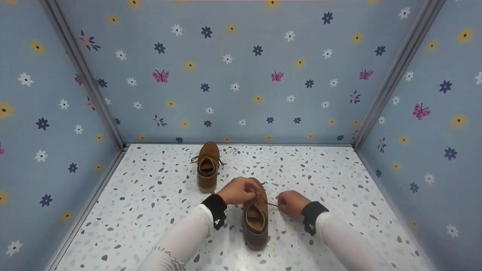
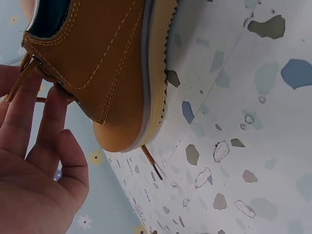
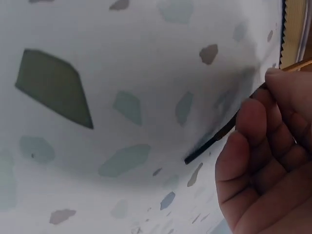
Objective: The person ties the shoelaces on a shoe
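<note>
A brown lace-up shoe (image 1: 257, 239) stands on the speckled surface between my hands, toe pointing away. My left hand (image 1: 241, 190) is over its front, fingers at the lacing. In the left wrist view, those fingers pinch a brown shoelace (image 2: 23, 80) beside the eyelets, and one loose lace end (image 2: 152, 163) pokes out past the toe. To the right of the shoe, my right hand (image 1: 293, 202) pinches the other end of the lace between thumb and fingers. That lace runs taut from the shoe, its dark tip (image 3: 200, 150) sticking out beyond the fingertips.
A matching brown shoe (image 1: 208, 183) with its laces tied stands farther back on the left, toe toward the back wall. Blue flowered panels (image 1: 241, 75) enclose the white speckled surface (image 1: 320, 169) at the back and both sides.
</note>
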